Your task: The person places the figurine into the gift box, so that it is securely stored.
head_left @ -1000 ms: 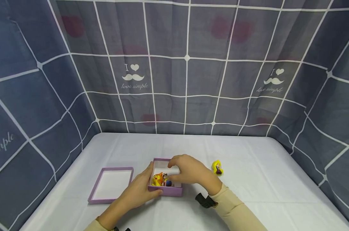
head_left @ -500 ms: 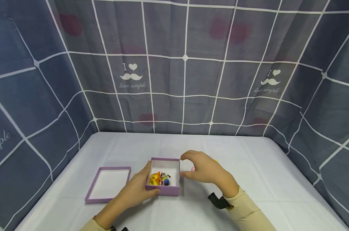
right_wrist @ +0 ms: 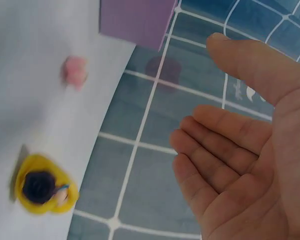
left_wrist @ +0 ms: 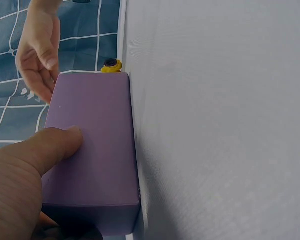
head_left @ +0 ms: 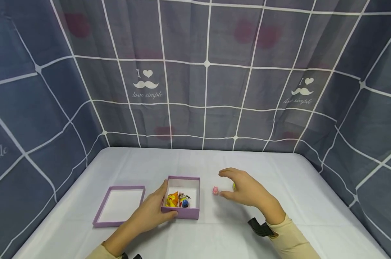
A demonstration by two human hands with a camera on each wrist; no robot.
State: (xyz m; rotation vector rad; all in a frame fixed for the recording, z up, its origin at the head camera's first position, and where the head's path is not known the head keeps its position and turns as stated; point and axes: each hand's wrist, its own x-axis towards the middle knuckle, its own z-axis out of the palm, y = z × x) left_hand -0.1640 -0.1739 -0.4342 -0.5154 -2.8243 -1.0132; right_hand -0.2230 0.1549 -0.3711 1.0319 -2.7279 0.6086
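Note:
My left hand [head_left: 148,214] grips the near left corner of an open purple box [head_left: 189,214], its thumb [left_wrist: 60,145] on the front wall. Inside the box, which is white within, stand a yellow-orange figurine [head_left: 172,200] and a small figurine with a blue, round lower part [head_left: 183,201]. My right hand [head_left: 248,190] is over the table to the right, fingers apart and holding nothing. Just left of its thumb tip stands a tiny pink figurine [head_left: 216,190]. A yellow-haired figurine in a dark dress [right_wrist: 40,186] is mostly hidden behind that hand in the head view.
Left of the box, a shallow purple lid [head_left: 121,207] lies with its white inside up. A white cloth [head_left: 273,172] covers the table. Grey gridded curtains [head_left: 189,86] hang behind and at both sides.
The right hand has come out of the box and moved right, and the pink figurine now shows on the table beside it. The left hand has kept its hold on the box.

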